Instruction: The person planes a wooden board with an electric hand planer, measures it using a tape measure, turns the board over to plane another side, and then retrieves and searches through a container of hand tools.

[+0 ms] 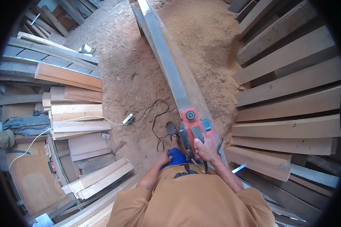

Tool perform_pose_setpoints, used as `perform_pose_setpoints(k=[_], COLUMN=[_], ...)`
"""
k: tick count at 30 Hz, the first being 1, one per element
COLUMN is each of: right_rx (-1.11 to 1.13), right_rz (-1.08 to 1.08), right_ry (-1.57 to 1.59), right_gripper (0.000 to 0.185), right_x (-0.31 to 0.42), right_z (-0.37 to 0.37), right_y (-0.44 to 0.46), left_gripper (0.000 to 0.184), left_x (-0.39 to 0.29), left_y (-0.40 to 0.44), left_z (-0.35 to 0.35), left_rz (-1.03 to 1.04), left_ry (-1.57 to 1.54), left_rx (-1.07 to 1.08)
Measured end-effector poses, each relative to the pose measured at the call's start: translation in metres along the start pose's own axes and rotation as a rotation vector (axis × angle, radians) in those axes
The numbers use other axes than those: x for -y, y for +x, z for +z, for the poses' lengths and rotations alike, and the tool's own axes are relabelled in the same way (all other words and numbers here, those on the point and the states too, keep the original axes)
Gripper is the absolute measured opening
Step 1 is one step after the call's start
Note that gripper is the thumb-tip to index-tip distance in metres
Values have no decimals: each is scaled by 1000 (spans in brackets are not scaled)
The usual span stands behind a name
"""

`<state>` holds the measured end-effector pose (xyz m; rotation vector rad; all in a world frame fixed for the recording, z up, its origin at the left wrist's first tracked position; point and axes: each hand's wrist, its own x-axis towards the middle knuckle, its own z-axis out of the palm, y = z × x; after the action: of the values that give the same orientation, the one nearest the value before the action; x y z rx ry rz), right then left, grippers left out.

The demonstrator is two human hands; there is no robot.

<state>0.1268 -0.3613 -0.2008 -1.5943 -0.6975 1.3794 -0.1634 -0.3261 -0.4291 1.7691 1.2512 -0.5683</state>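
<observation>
Right hand (pixel 206 148) clamped on red planer (pixel 192 125)
Best kept flat along the board (pixel 169 68) toward 11 o'clock; left hand (pixel 163 158) by blue shorts (pixel 177 155), grip unclear.

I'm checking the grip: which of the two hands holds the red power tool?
The right hand, closed on the red power tool; the left hand is away from it, at the blue shorts.

On your right you have long, rough brown wooden boards (pixel 288 107) stacked in a row. Loose tan sawdust (pixel 216 34) spreads over the reddish-brown dirt floor (pixel 129 79) ahead of you. To your left lie orange-brown wooden panels (pixel 68 77), pale cream planks (pixel 77 109) and a small white cylindrical container (pixel 85 48).
</observation>
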Motion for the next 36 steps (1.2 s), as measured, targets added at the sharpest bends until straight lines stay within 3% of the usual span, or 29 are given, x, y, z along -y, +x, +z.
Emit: perform_pose_setpoints(k=[2, 4, 6, 9, 12, 18, 26, 30, 32, 33, 36], right_rx=[-11, -67, -56, 96, 133, 38, -51, -46, -59, -94, -27], right_rz=[-67, -165, -169, -141, -150, -139, -79, -12, -88, -148, -61], right_ry=[-135, -249, -295, -198, -15, -41, -272, -294, -347, -385, -278], right_gripper=[46, 35, 39, 41, 40, 43, 52, 54, 60, 64, 63], right_x=[0, 20, 62, 115, 114, 85, 10, 25, 35, 54, 130], right_z=[6, 12, 20, 22, 28, 31, 10, 15, 20, 26, 37], right_y=[26, 73, 118, 190, 255, 212, 9, 33, 84, 110, 184], left_gripper=[62, 58, 55, 53, 51, 48, 45, 46, 47, 49, 51], left_x=[15, 27, 39, 45, 31, 26, 36, 34, 33, 34, 26], left_y=[2, 8, 16, 23, 18, 12, 18, 28, 36, 42, 46], left_z=[-1, -1, 4, 7, -6, -10, -7, -17, -23, -24, -38], left_rz=[-110, -199, -202, -191, -186, -163, -179, -183, -176, -171, -132], left_ry=[-101, -181, -237, -361, -453, -504, -408, -374, -391, -423, -489], left_rx=[36, 59, 30, -46, -113, -84, -19, 9, 21, 22, -35])
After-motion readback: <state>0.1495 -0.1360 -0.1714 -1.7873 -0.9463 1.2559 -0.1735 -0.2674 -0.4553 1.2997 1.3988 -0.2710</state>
